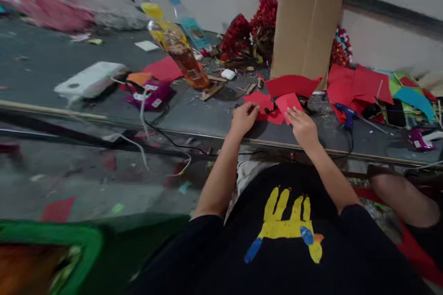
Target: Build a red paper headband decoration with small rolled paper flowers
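At the table's front edge, my left hand (244, 118) has its fingers bent and pressed together beside a red piece (261, 99); what they pinch, if anything, is too small to make out. My right hand (302, 125) holds a small red sheet (289, 103), thumb and fingers on its right side. Behind both hands a larger curved red piece (292, 86) lies against a cardboard panel (308, 23). A small dark object is between the red pieces, its shape unclear.
Left of my hands stand a tilted bottle (180, 50), a blue-capped bottle (192, 27) and a purple box (150, 95) with cables. To the right lie a blue glue gun (347, 114) and red sheets (360, 87). A person's knee (403, 196) shows at the right.
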The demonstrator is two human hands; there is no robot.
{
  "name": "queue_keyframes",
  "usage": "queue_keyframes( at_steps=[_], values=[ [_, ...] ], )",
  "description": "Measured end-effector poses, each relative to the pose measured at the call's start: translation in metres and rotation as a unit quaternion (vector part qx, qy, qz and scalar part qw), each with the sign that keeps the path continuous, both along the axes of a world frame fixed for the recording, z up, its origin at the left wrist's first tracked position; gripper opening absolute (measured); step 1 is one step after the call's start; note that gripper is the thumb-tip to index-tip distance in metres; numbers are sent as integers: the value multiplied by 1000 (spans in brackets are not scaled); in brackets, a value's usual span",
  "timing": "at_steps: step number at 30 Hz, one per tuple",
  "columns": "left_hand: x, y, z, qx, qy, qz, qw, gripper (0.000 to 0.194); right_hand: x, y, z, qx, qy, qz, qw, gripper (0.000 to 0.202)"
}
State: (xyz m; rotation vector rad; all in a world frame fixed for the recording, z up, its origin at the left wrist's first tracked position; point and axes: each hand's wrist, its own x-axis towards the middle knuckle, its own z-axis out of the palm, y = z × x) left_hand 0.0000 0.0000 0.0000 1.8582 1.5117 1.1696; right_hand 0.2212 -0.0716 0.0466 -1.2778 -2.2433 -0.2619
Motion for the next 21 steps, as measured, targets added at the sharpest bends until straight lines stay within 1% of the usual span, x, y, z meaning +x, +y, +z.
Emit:
queue_keyframes(
  at_steps=[3,5,9,11,14,16,18,21],
  values=[
    [1,1,1,8,12,2,1000,28,14,-5,-5,13,21,-43,999,46],
    [2,1,2,14,13,2,1000,28,25,-9,-6,29,35,-66,997,47],
    [3,1,3,13,-1,6,1000,26,40,-15,4,58,52,-86,993,45],
    [4,1,3,11,-9,8,1000,26,38,-16,10,67,55,-84,993,45],
    [5,1,4,12,-14,7,1000,25,22,-14,15,67,37,-62,995,46],
    [5,0,4,16,-12,8,1000,25,12,-10,15,60,10,-40,997,45],
    [4,-1,3,19,-10,8,1000,26,7,-7,12,54,-11,-28,998,44],
    [4,2,3,16,-42,8,999,25,14,-5,9,55,-17,-37,998,45]
  ],
)
